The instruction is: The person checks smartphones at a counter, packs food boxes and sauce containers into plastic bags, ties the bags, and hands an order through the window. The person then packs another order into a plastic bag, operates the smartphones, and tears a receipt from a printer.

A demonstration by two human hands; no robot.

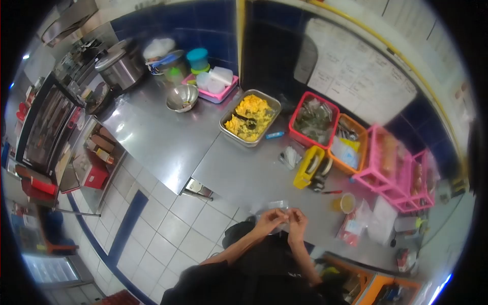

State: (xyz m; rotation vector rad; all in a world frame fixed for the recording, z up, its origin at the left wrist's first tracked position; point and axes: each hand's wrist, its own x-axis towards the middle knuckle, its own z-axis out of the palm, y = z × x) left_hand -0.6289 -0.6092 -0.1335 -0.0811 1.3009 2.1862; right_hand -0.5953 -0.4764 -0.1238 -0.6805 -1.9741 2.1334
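Close to the steel table's [223, 173] near edge, my left hand [271, 222] and my right hand [297, 223] are side by side, fingers pinched together. Between and behind them shows a clear plastic bag [277, 205], which both hands appear to grip at its edge. Its contents cannot be made out. Further back on the table stands a steel tray [224, 127] of yellow food [253, 108], with a black utensil [249, 122] lying in it.
A red basket [336, 122] of bags, an orange basket [363, 147], a yellow tape dispenser [308, 168] and pink racks [378, 175] stand to the right. A cup [347, 203] is right of my hands. A steel bowl [182, 97] and large pot [119, 66] stand back left.
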